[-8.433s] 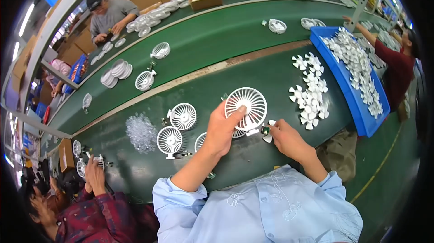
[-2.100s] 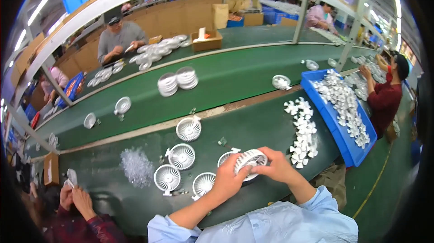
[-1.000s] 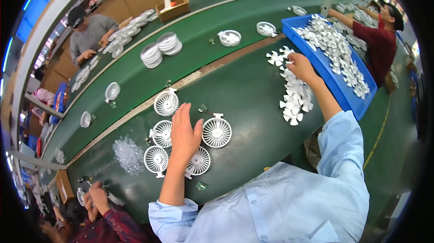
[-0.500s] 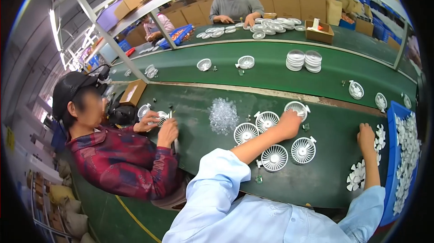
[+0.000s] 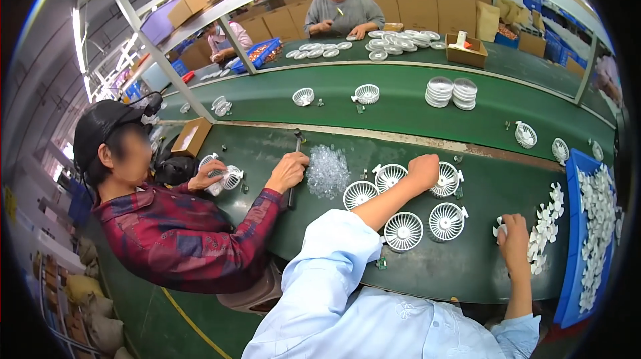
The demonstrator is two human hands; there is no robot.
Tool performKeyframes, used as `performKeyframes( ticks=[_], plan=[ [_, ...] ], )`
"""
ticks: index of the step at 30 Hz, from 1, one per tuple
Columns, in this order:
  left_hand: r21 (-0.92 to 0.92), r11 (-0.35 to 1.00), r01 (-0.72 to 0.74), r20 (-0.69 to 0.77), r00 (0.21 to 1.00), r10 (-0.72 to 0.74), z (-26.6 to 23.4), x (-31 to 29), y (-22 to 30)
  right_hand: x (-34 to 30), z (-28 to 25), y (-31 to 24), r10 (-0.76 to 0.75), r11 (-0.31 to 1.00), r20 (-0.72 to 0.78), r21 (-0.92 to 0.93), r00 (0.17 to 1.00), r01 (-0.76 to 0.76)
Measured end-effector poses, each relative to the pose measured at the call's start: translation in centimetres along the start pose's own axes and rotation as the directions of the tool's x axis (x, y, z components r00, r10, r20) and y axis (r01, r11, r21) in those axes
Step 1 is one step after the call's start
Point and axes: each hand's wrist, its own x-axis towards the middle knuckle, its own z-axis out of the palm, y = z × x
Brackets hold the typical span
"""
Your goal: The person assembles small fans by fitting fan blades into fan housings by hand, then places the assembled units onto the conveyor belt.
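My left hand (image 5: 423, 173) is curled closed at the left rim of a round white slatted fan housing (image 5: 448, 179). Whatever its fingers hold is hidden from view. Between the fingers of my right hand (image 5: 513, 244) is a small white fan blade (image 5: 499, 226), partly covered by them. More slatted fan housings lie around my left forearm, among them one nearest me (image 5: 403, 231) and one to its right (image 5: 447, 221). Small green circuit boards (image 5: 381, 263) sit beside some housings. Loose white fan blades (image 5: 544, 229) form a strip right of my right hand.
A blue bin (image 5: 573, 252) of white blades stands at the right. A heap of clear small parts (image 5: 327, 171) lies left of the housings. A co-worker beside me has a hand on a hammer (image 5: 298, 137). Across the green belt (image 5: 394, 109), stacked discs (image 5: 439, 92) stand.
My right hand has moved left from the blade strip, with a fan blade in it. My left hand has shifted slightly left, uncovering more of the housing. The co-worker's hand has moved right with the hammer.
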Motion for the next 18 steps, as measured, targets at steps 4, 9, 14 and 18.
performKeyframes(
  ticks=[4, 9, 14, 18],
  plan=[
    [-0.267, 0.964, -0.009, -0.192, 0.98, -0.045, -0.5, -0.7, 0.5, -0.9, 0.2, -1.4, 0.054, 0.998, 0.137, -0.016, 0.989, -0.053],
    [-0.947, 0.294, 0.127, 0.104, 0.99, -0.091, -4.2, -5.2, 4.3, -0.9, -1.2, -2.1, 0.127, 0.992, 0.098, -0.011, 0.987, -0.126],
    [-0.896, -0.215, 0.389, 0.385, 0.921, 0.065, -4.8, -9.2, 5.6, -0.7, -1.3, -2.5, 0.213, 0.976, 0.156, 0.021, 0.965, -0.219],
    [-0.855, -0.317, 0.41, 0.389, 0.912, 0.131, -3.4, -10.2, 5.7, -0.9, -1.6, -1.6, 0.174, 0.98, 0.217, 0.059, 0.961, -0.19]
  ],
)
